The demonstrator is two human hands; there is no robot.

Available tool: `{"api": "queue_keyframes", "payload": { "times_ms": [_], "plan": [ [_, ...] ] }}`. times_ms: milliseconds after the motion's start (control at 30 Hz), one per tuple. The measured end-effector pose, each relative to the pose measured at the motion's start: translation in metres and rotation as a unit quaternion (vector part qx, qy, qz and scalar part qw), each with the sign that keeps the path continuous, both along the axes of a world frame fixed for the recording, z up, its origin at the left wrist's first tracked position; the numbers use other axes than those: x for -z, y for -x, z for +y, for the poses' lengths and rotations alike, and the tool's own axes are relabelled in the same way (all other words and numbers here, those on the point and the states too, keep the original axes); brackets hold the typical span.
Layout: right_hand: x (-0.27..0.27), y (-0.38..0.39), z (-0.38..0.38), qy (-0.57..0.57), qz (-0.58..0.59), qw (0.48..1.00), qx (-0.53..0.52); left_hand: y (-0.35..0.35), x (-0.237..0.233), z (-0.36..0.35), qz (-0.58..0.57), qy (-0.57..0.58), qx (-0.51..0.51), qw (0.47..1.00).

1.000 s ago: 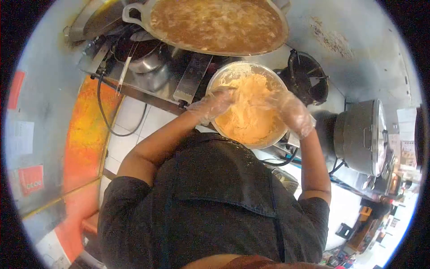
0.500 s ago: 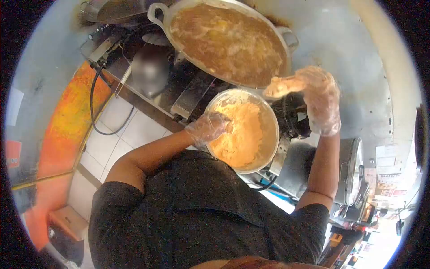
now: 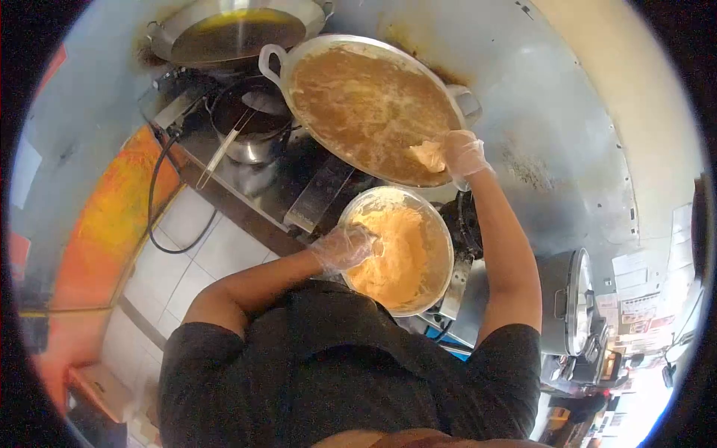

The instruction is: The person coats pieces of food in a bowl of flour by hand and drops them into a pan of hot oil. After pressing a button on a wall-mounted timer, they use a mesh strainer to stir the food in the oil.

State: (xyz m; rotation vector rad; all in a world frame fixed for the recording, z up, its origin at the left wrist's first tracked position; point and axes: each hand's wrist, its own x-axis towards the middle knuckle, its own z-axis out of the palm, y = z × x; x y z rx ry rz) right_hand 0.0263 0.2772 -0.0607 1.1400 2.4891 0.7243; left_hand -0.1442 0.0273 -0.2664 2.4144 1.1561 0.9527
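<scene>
My right hand (image 3: 464, 153), in a clear plastic glove, grips a floured piece of food that looks like chicken (image 3: 429, 156). It hangs over the near right edge of a wide metal pan (image 3: 278, 69) of bubbling brown oil (image 3: 366, 104). My left hand (image 3: 345, 249), gloved too, reaches over the left side of a round metal bowl (image 3: 447, 272). Its bunched fingertips are in the orange-tinted flour (image 3: 403, 254), partly hidden, so I cannot see what they hold. The bowl is close to my body, just below the pan.
A second oil pan (image 3: 246, 33) sits at the back left. Nearer stands a small pot (image 3: 258, 149), with a long-handled utensil (image 3: 224, 153) lying across it. A black hose (image 3: 153, 201) loops beside the stove. To the right is a large lidded pot (image 3: 564, 299); metal walls (image 3: 567, 134) enclose the stove.
My right hand has moved from beside the pan to over its oil, carrying the floured piece. My left hand stays at the bowl. The whole view has shifted, showing more of the back pan.
</scene>
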Motion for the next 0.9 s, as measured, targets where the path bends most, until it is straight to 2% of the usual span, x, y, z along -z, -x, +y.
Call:
{"api": "queue_keyframes", "payload": {
  "times_ms": [33,67,133,167,233,267,333,400,433,467,500,533,567,600,633,667,700,767,800,833,900],
  "plan": [
    [-0.015,0.008,-0.020,0.008,0.004,0.993,0.114,0.001,-0.013,-0.003,-0.017,0.010,0.003,1.000],
    [-0.022,0.002,-0.025,0.005,0.008,0.993,0.118,0.000,-0.010,-0.003,-0.014,0.007,0.007,1.000],
    [-0.035,-0.016,-0.033,0.000,0.177,0.984,0.012,-0.006,-0.003,-0.004,-0.042,0.043,-0.001,0.998],
    [-0.045,-0.026,-0.041,-0.003,0.182,0.983,0.015,-0.009,-0.002,-0.005,-0.050,0.055,-0.003,0.997],
    [-0.063,-0.050,-0.061,-0.136,0.141,0.980,-0.025,-0.018,-0.014,-0.002,0.044,-0.085,0.039,0.995],
    [-0.068,-0.059,-0.073,-0.138,0.146,0.979,-0.021,-0.023,-0.024,0.001,0.049,-0.087,0.043,0.994],
    [-0.070,-0.076,-0.102,-0.130,0.223,0.966,0.030,-0.029,-0.061,0.002,0.069,-0.172,0.089,0.979],
    [-0.063,-0.088,-0.133,-0.106,0.272,0.955,0.048,-0.023,-0.131,-0.007,0.061,-0.135,0.093,0.985],
    [-0.058,-0.093,-0.148,-0.081,0.316,0.943,0.063,-0.021,-0.161,-0.009,-0.062,-0.065,0.046,0.995],
    [-0.057,-0.091,-0.165,-0.017,0.360,0.921,0.152,-0.018,-0.177,-0.004,-0.182,0.006,-0.004,0.983],
    [-0.054,-0.090,-0.182,0.048,0.399,0.884,0.238,-0.010,-0.179,0.012,-0.192,-0.034,0.026,0.980],
    [-0.033,-0.100,-0.191,0.064,0.479,0.848,0.217,0.004,-0.186,0.029,-0.148,-0.078,0.031,0.985],
    [-0.020,-0.104,-0.207,0.049,0.501,0.849,0.159,0.018,-0.194,0.046,-0.107,-0.124,0.035,0.986],
    [-0.007,-0.107,-0.220,0.069,0.531,0.825,0.178,0.033,-0.210,0.060,-0.013,-0.173,0.016,0.985],
    [0.005,-0.114,-0.232,0.076,0.497,0.844,0.188,0.041,-0.236,0.064,0.008,-0.097,-0.043,0.994],
    [0.034,-0.127,-0.242,0.071,0.522,0.840,0.129,0.048,-0.258,0.071,0.030,-0.022,-0.102,0.994],
    [0.042,-0.130,-0.256,0.108,0.559,0.804,0.172,0.064,-0.252,0.100,0.089,-0.064,-0.103,0.989],
    [0.089,-0.150,-0.272,0.099,0.581,0.791,0.161,0.080,-0.260,0.130,0.108,0.032,-0.197,0.974],
    [0.103,-0.151,-0.278,0.092,0.594,0.785,0.151,0.080,-0.273,0.134,0.067,0.169,-0.289,0.940],
    [0.114,-0.151,-0.284,0.065,0.554,0.809,0.185,0.088,-0.272,0.149,0.080,0.163,-0.282,0.942],
    [0.128,-0.154,-0.288,0.044,0.571,0.804,0.160,0.116,-0.242,0.194,0.294,0.062,-0.320,0.899]
  ]
}}
